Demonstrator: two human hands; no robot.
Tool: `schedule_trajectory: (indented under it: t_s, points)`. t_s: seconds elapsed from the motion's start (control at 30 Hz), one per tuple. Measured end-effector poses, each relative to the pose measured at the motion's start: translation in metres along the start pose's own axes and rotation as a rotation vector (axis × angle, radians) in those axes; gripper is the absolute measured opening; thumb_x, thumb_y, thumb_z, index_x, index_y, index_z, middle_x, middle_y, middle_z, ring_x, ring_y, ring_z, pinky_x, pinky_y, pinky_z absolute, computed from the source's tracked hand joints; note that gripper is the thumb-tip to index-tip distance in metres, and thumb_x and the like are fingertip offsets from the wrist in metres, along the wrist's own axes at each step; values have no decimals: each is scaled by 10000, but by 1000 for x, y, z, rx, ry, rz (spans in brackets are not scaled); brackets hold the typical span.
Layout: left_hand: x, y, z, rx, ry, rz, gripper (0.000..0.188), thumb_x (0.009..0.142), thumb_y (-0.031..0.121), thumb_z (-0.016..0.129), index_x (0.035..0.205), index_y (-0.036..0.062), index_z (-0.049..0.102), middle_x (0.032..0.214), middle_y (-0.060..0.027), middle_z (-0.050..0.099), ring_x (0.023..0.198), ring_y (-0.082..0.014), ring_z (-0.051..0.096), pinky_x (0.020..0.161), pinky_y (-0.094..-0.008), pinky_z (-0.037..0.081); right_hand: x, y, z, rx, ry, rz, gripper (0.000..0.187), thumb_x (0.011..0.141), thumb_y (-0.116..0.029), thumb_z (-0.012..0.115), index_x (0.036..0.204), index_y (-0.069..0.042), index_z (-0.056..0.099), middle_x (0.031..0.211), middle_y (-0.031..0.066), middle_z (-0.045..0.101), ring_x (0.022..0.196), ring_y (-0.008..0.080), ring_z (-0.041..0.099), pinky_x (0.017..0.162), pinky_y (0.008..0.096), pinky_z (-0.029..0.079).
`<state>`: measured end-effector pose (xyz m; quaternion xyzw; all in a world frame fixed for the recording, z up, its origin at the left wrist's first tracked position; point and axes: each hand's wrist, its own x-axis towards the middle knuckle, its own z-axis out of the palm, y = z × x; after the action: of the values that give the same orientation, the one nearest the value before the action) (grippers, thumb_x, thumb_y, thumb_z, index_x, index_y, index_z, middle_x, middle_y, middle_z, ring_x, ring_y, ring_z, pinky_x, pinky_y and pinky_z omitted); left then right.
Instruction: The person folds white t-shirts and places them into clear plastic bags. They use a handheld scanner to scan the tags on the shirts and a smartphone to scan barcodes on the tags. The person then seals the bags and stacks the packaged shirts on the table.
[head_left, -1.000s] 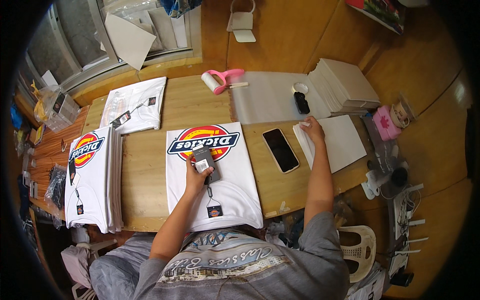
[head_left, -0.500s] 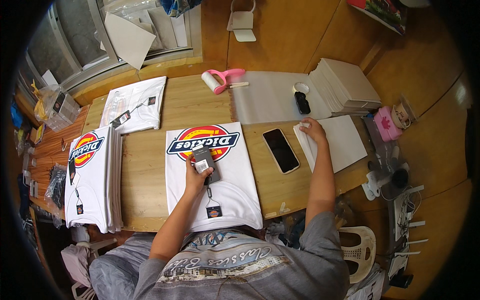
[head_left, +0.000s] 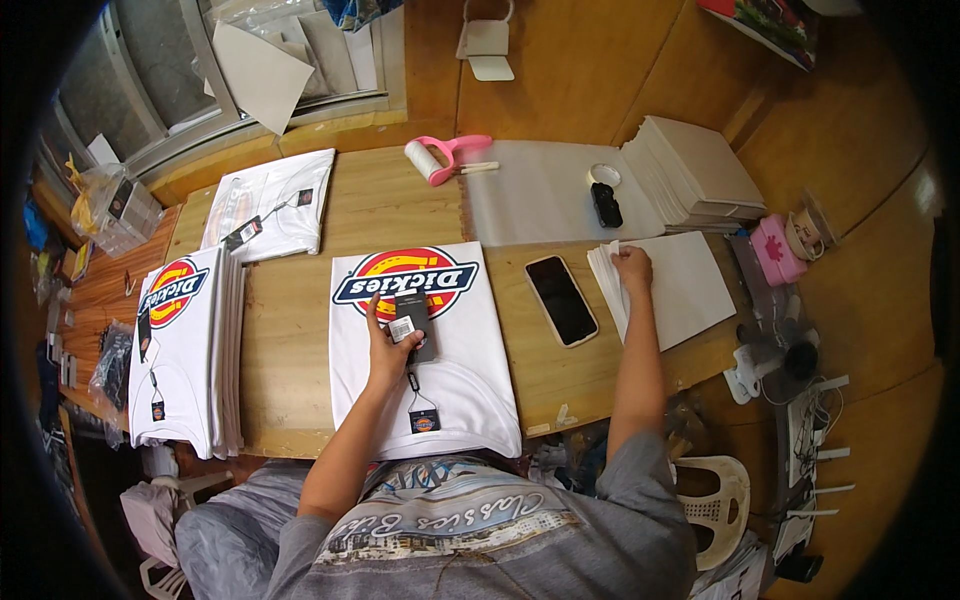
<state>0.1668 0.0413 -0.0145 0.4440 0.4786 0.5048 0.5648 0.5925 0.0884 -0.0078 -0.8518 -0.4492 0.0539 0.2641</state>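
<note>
Centre: left hand (head_left: 393,350) half-spread, thumb across dark tag (head_left: 412,308) on white shirt (head_left: 465,370). Right of centre: right hand (head_left: 634,268), fingers curled over paper stack (head_left: 692,285); can't tell if either grips.

This looked like a small garment-packing workroom: its wooden tabletop (head_left: 285,350) carried a stack of folded T-shirts (head_left: 185,370), white with a bold printed emblem on top, and a single folded T-shirt (head_left: 465,350) bearing dark hang tags (head_left: 425,421). A pink-handled lint roller (head_left: 428,160), translucent plastic sheeting (head_left: 540,195), flat white sheets (head_left: 690,290) and a thick stack of pale card (head_left: 690,170) supported that reading. Wood-panelled walls (head_left: 590,70), a sliding window (head_left: 120,85) with papers (head_left: 262,75) crammed against it, a perforated plastic chair (head_left: 738,490) and loose cables (head_left: 826,395) suggested a cramped, improvised room.
</note>
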Motion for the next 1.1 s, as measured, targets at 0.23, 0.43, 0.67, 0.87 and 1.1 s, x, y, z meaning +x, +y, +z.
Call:
schedule_trajectory:
  t_s: [0.23, 0.43, 0.67, 0.87, 1.1]
  points:
    - [-16, 35, 8, 852, 135, 384, 545, 583, 30, 690, 1067, 87, 446, 946, -139, 483, 783, -275, 505, 682, -336, 426, -74, -38, 0, -40, 143, -78, 100, 670, -125, 612, 752, -69, 606, 781, 65, 574, 733, 265, 554, 628, 355, 447]
    - [-1, 30, 93, 484, -506, 296, 236, 714, 55, 614, 936, 27, 538, 824, -76, 575, 730, -146, 555, 649, -243, 448, -76, -15, 3, 269, 164, -108, 95, 690, -117, 613, 736, -38, 585, 729, 85, 590, 618, 207, 568, 555, 304, 439]
    - [39, -10, 243, -44, -636, -258, 252, 747, -41, 542, 981, -5, 453, 953, -77, 510, 907, -159, 505, 761, -276, 449, -64, -16, -16, 876, -148, 142, 157, 767, -128, 585, 829, 15, 567, 738, 40, 577, 678, 118, 551, 550, 232, 455]
    - [48, -29, 266, -194, -705, -382, 248, 726, -69, 550, 947, -16, 450, 895, -99, 534, 800, -166, 546, 681, -264, 481, -72, 6, -19, 997, -254, 111, 194, 724, -56, 616, 875, 53, 557, 783, 89, 581, 660, 130, 554, 587, 236, 480]
    - [46, -33, 268, -32, -664, -196, 275, 686, -81, 593, 910, -19, 447, 867, -100, 549, 784, -157, 548, 664, -255, 481, -66, 13, -17, 975, -279, 11, 214, 687, -20, 642, 862, 64, 551, 759, 108, 581, 647, 133, 554, 578, 223, 466]
